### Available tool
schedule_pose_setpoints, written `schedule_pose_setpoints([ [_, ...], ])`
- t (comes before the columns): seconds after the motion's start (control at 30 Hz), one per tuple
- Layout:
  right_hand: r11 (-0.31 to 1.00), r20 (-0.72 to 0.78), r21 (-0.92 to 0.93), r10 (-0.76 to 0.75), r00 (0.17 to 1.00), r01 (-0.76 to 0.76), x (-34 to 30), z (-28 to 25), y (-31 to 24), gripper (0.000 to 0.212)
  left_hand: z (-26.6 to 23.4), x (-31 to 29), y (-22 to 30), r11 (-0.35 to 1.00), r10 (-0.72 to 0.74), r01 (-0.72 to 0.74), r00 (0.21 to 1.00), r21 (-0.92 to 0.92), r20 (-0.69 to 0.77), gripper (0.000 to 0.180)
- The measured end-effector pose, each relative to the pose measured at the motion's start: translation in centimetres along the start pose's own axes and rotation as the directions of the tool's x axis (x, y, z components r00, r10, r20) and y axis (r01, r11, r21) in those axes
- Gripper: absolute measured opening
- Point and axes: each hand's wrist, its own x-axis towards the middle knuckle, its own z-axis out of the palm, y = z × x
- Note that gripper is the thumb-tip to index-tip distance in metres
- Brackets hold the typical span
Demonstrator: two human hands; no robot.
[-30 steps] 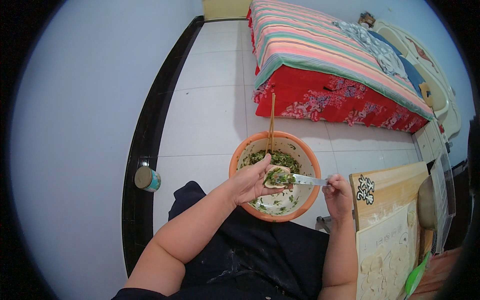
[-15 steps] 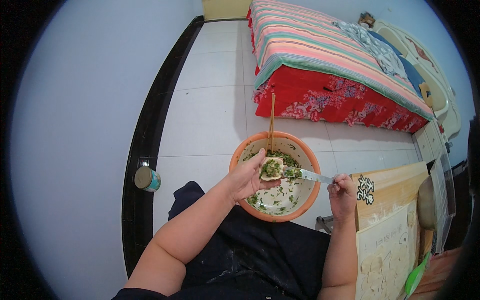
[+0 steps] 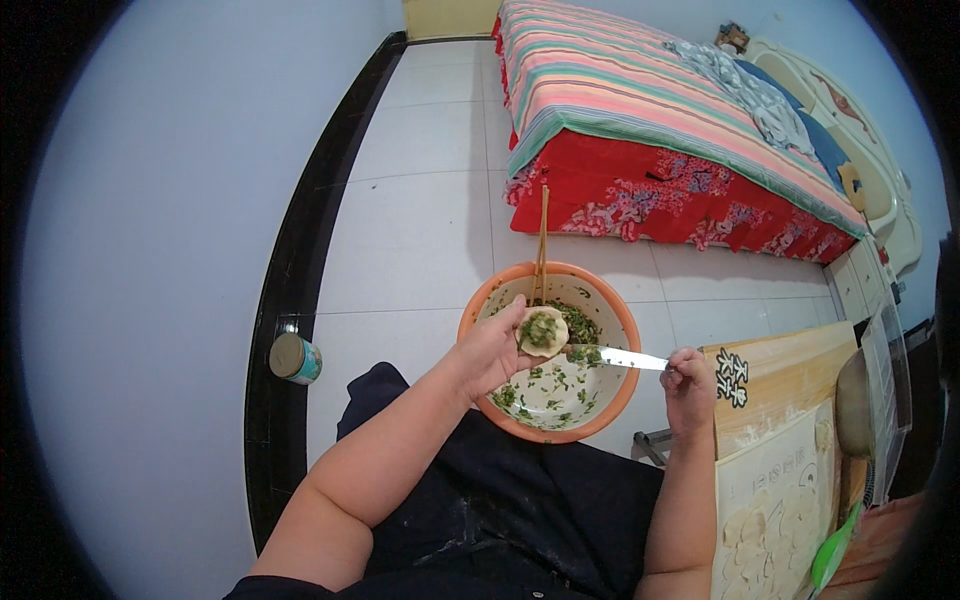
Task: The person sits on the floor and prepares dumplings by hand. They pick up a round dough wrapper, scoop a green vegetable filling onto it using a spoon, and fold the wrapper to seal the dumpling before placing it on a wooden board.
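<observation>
My left hand [image 3: 490, 355] cups a round dumpling wrapper [image 3: 553, 347] above an orange-rimmed basin. Green chopped filling [image 3: 540, 329] sits in the middle of the wrapper. In my right hand [image 3: 689, 385] is the end of a flat metal blade, like a table knife [image 3: 630, 358], its tip close by the wrapper with green bits on it. The basin [image 3: 625, 400] holds more chopped green filling [image 3: 580, 327], thickest at the far side. Two wooden chopsticks [image 3: 543, 235] stand in it, leaning on the far rim.
On the right, a wooden board [image 3: 785, 375] bears a white mat [image 3: 735, 500] with several dumpling wrappers [image 3: 750, 535]. Beside them are a metal bowl [image 3: 855, 405] and a green-handled tool [image 3: 832, 550]. A lidded can [image 3: 295, 358] stands at left by the wall; a bed [image 3: 620, 110] lies beyond.
The blade has come slightly down and away from the filling. The wrapper now lies rounder and flatter in my left hand, its filling pressed together.
</observation>
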Motion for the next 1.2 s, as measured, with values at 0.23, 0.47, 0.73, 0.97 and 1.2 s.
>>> schedule_pose_setpoints([
  [0.23, 0.999, -0.03, 0.052, -0.003, 1.0, 0.004, -0.1, 0.1, -0.1, 0.007, 0.8, -0.3, 0.3, 1.0, 0.026, -0.026, 0.998, -0.017, -0.051, 0.051],
  [0.47, 0.998, 0.104, 0.06, -0.041, 0.994, 0.035, -1.1, 2.3, 0.0, 0.007, 0.6, 0.0, -0.6, 0.993, -0.113, 0.111, 0.992, 0.03, 0.051, 0.058],
  [0.73, 0.984, 0.115, -0.156, -0.069, 0.991, 0.087, -1.5, 2.8, 0.3, 0.009, 0.9, 0.0, -0.9, 0.99, -0.135, 0.133, 0.99, 0.051, 0.039, 0.063],
  [0.97, 0.957, 0.096, -0.238, -0.145, 0.985, 0.164, -2.1, 3.4, -0.4, 0.009, 0.7, 0.2, -0.9, 0.989, -0.13, 0.131, 0.991, 0.067, -0.014, 0.061],
  [1.2, 0.987, 0.049, -0.053, -0.152, 0.987, 0.154, -1.4, 2.7, 0.0, 0.008, 0.4, 0.4, -1.0, 0.994, -0.101, 0.1, 0.995, 0.049, 0.026, 0.057],
])
